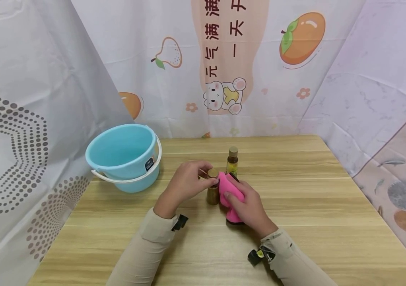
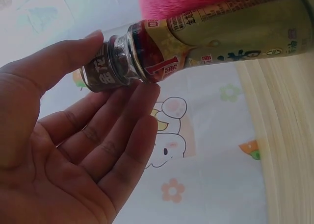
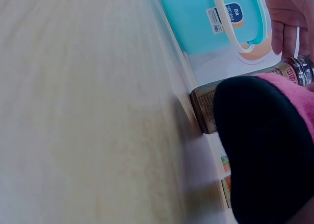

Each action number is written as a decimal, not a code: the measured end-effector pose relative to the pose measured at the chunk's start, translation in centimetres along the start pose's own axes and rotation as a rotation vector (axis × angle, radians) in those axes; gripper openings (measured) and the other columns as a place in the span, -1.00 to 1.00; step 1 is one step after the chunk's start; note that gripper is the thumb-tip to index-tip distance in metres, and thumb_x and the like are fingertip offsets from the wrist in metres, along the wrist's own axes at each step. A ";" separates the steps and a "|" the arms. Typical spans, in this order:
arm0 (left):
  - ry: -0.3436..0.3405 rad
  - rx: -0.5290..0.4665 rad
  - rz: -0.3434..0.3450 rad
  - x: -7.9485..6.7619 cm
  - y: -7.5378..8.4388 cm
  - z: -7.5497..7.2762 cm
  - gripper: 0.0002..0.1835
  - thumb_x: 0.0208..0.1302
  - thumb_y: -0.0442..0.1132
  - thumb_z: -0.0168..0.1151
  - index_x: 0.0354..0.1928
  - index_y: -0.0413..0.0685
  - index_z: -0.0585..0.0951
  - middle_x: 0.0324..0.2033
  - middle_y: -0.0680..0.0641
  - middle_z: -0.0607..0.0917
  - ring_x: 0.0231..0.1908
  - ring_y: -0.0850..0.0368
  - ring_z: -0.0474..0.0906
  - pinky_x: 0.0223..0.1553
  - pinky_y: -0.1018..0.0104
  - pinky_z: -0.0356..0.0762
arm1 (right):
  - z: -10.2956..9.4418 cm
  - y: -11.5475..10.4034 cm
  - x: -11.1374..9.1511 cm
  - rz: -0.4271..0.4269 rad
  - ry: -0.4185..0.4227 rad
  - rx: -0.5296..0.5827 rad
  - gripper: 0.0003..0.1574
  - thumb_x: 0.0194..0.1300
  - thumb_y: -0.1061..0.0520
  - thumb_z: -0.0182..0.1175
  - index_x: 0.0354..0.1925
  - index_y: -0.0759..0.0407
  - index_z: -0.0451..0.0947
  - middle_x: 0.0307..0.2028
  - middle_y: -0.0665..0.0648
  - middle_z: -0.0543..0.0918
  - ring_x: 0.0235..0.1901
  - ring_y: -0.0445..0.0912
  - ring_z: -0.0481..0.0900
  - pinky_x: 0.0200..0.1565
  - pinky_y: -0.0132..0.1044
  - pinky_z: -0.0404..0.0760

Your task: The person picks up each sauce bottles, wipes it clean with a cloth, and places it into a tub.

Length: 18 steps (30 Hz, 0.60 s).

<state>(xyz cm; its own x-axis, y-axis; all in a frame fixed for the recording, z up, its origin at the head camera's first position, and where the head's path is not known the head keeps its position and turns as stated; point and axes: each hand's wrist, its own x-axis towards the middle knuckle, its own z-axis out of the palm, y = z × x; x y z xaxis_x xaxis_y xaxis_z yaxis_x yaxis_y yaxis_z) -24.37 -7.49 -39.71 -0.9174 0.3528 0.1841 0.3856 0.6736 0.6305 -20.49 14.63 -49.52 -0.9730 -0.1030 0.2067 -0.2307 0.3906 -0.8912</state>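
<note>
A small glass bottle with a gold-brown cap (image 1: 212,194) stands on the table in front of me. My left hand (image 1: 189,180) pinches its cap between thumb and fingers, the other fingers loosely spread, as the left wrist view shows on the bottle (image 2: 216,35). In my right hand (image 1: 252,204) is a pink fluffy cleaning pad (image 1: 232,190) with a black side, gripped by thumb and fingers and held against the bottle's right side. The black face of the pad (image 3: 262,140) covers part of the bottle in the right wrist view.
Just behind the pad stands a second bottle (image 1: 232,163) with a yellow label and tan cap. A light blue bucket (image 1: 135,184) with a white handle sits at the table's back left. Printed curtains (image 1: 174,91) hang behind the wooden table (image 1: 296,171).
</note>
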 end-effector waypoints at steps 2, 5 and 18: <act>0.000 -0.004 0.008 0.0 0.0 0.0 -0.65 0.24 0.01 0.52 0.01 0.10 0.74 -0.14 0.14 0.80 -0.17 0.27 0.73 -0.12 0.23 0.73 | -0.1 -0.1 0.0 -0.035 0.016 0.021 -0.34 0.43 -0.04 0.35 0.43 -0.29 0.46 0.11 0.08 0.63 -0.14 -0.01 0.61 -0.24 -0.27 0.70; -0.008 -0.022 0.020 0.0 0.0 0.1 -0.65 0.25 -0.01 0.51 0.04 0.09 0.75 -0.10 0.13 0.80 -0.16 0.25 0.75 -0.08 0.22 0.74 | -0.1 0.0 0.0 -0.086 0.050 0.052 -0.34 0.42 0.00 0.36 0.42 -0.27 0.48 0.11 0.09 0.62 -0.14 -0.02 0.60 -0.26 -0.29 0.71; -0.036 -0.009 -0.008 0.1 0.0 0.1 -0.63 0.27 -0.03 0.49 0.09 0.11 0.75 -0.03 0.12 0.80 -0.11 0.22 0.76 -0.02 0.21 0.73 | 0.1 -0.3 0.1 -0.070 0.057 0.027 -0.42 0.41 0.08 0.36 0.36 -0.02 0.56 0.06 0.12 0.66 -0.17 -0.03 0.59 -0.28 -0.32 0.68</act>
<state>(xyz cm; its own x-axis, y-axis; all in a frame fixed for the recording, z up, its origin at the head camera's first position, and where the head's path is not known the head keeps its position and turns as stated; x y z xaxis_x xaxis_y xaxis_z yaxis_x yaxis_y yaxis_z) -24.44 -7.38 -39.75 -0.9162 0.3708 0.1522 0.3775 0.6705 0.6387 -20.49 14.45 -49.30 -0.9537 -0.0767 0.2908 -0.2985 0.3592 -0.8842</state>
